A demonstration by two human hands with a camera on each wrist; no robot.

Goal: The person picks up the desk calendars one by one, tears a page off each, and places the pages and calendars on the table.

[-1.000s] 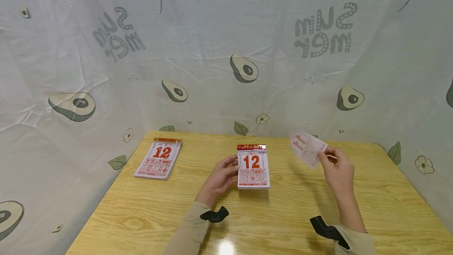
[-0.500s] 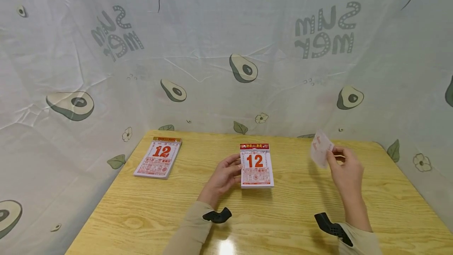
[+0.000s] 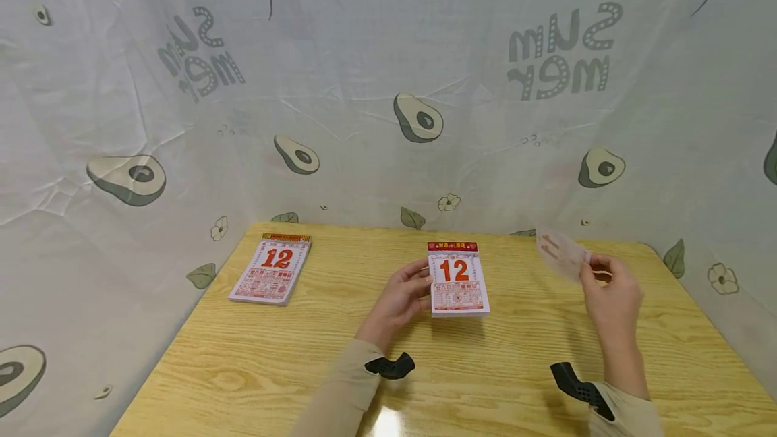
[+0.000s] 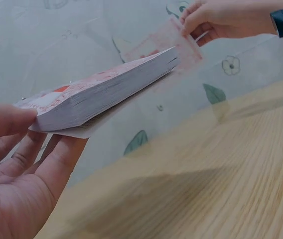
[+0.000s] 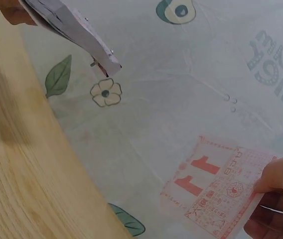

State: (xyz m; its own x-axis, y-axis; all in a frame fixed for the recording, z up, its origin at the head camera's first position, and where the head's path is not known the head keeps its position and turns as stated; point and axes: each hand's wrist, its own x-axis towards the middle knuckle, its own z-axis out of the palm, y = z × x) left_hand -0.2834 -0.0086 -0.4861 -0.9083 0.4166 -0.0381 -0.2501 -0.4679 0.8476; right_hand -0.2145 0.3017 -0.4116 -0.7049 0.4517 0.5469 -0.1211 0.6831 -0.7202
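Note:
My left hand [image 3: 402, 299] grips a thick tear-off calendar [image 3: 458, 283] by its left edge and holds it above the table. A red 12 shows on its top page, under a red header strip. In the left wrist view the thumb lies on top of the pad [image 4: 106, 89] and the fingers are beneath. My right hand [image 3: 614, 292] pinches a loose thin calendar page [image 3: 561, 253] in the air to the right. In the right wrist view that page [image 5: 216, 186] bears a red 11, with thumb and fingers at one edge.
A second tear-off calendar [image 3: 273, 270], also showing 12, lies at the left of the wooden table [image 3: 243, 369]. A pale curtain [image 3: 364, 52] with avocado prints hangs behind and along the sides. Each forearm wears a black wrist mount [image 3: 391, 366].
Both hands have shifted to the right, the left with the calendar and the right with the loose page. The page has swung and tilted. The second calendar stays put.

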